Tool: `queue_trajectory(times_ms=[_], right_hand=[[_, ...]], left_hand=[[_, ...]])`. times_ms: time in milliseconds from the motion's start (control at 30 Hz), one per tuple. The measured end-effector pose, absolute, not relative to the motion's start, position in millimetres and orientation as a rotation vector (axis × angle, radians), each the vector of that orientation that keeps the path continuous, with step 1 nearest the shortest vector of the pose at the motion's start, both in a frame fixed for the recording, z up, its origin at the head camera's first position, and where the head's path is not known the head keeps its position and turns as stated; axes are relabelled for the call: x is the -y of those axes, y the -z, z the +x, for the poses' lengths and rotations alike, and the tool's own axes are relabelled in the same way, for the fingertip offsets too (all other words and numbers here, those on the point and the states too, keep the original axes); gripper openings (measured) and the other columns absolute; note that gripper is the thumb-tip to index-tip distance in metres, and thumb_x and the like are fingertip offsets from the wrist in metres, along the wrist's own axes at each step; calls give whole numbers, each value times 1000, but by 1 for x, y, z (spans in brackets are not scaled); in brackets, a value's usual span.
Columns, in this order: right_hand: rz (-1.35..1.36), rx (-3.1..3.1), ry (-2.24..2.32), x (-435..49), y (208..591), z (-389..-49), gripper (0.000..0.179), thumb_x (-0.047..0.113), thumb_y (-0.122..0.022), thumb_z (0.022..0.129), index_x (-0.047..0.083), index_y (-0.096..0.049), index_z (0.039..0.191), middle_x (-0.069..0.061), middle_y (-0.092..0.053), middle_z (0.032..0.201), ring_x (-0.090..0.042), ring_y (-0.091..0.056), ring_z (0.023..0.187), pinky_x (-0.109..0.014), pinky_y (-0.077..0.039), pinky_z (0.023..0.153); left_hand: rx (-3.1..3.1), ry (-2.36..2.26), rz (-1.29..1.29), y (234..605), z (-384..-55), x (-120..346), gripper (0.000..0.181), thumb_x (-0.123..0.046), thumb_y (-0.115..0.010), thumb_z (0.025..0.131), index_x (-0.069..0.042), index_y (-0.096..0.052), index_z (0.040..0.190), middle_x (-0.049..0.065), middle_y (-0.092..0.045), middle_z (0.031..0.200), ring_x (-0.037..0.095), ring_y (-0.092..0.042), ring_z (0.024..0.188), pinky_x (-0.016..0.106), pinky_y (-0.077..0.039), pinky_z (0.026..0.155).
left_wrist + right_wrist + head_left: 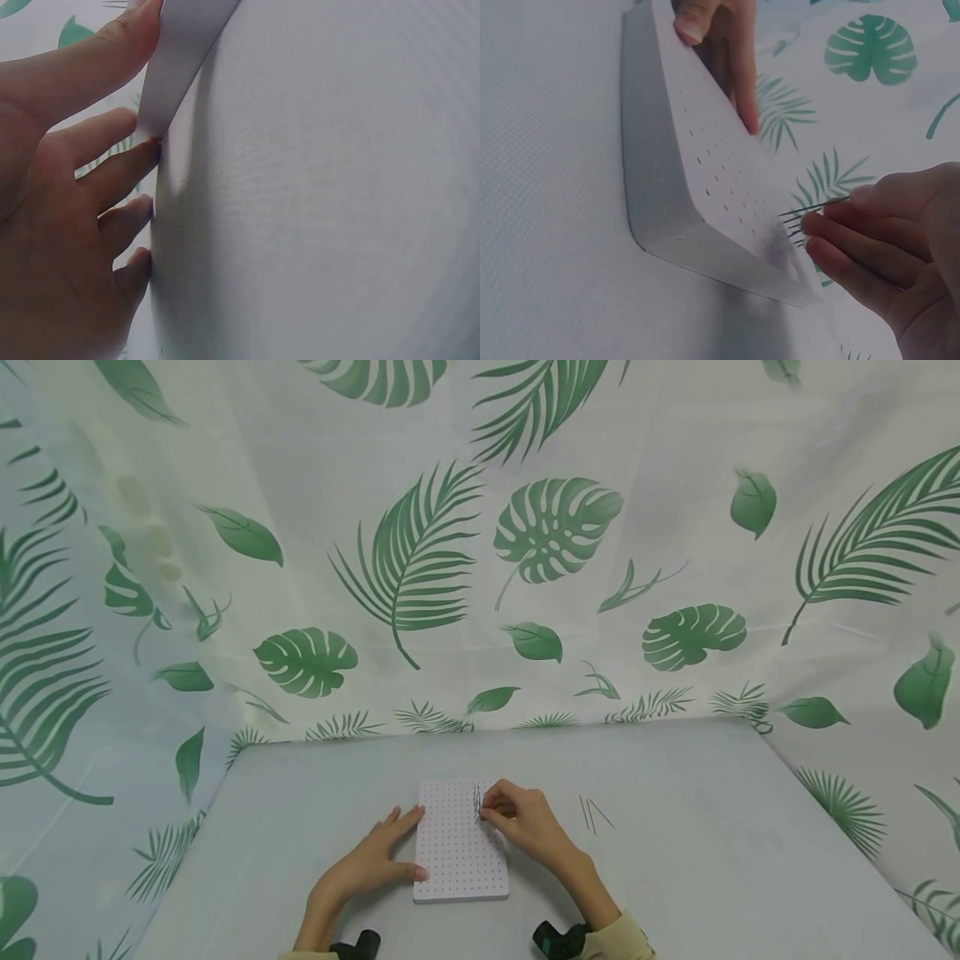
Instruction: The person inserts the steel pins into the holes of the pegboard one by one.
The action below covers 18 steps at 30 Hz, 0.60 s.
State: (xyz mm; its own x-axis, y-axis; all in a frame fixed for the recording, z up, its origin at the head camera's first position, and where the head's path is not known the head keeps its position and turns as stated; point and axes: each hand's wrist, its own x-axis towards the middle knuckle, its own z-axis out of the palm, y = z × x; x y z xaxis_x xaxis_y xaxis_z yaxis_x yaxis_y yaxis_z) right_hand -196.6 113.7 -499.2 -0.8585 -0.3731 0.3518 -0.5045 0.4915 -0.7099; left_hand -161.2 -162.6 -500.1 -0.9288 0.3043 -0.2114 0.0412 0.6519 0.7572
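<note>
A white board with rows of small holes [453, 860] lies on the table. My left hand [375, 856] rests against its left edge, fingers spread, thumb tip at the near corner of that side; in the left wrist view the thumb touches the board's side wall [180, 60]. Over the far right part of the board is my right hand [532, 822]. Between thumb and index finger it pinches a thin dark needle-like pin [821, 205], its tip close to the board. Several similar pins [793, 234] stand in the holes beside it, partly hidden by the fingers.
Several loose pins [590, 814] lie on the white table [712, 860] to the right of the board. A curtain with green leaf prints [600, 677] hangs behind and along the sides of the table.
</note>
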Motion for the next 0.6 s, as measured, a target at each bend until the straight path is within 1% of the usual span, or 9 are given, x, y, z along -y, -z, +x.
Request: queue_trajectory(times_ms=[233, 367, 600], right_hand=[[792, 2599, -1271, -112, 501, -196, 15, 2, -77, 89, 10, -66, 95, -5, -76, 91, -12, -74, 81, -23, -61, 73], [778, 2607, -1237, -110, 503, -195, 15, 2, -77, 89, 12, -67, 95, -4, -76, 88, -7, -71, 79, -23, -60, 72], [721, 2589, -1157, -104, 506, -193, 14, 1, -77, 88, 12, -69, 93, -1, -76, 84, -3, -63, 71, -19, -54, 64]], left_hand=[[-2552, -1153, 279, 500, -162, 162, 98, -38, -89, 75, -14, -43, 158, 30, -29, 164, 63, -16, 149, 79, -18, 115], [-2545, -1160, 274, 500, -162, 162, 98, -37, -89, 75, -15, -42, 158, 31, -28, 164, 64, -15, 149, 80, -18, 115], [-2543, -1167, 294, 499, -162, 163, 98, -37, -89, 76, -13, -42, 158, 33, -27, 163, 66, -14, 148, 80, -17, 115]])
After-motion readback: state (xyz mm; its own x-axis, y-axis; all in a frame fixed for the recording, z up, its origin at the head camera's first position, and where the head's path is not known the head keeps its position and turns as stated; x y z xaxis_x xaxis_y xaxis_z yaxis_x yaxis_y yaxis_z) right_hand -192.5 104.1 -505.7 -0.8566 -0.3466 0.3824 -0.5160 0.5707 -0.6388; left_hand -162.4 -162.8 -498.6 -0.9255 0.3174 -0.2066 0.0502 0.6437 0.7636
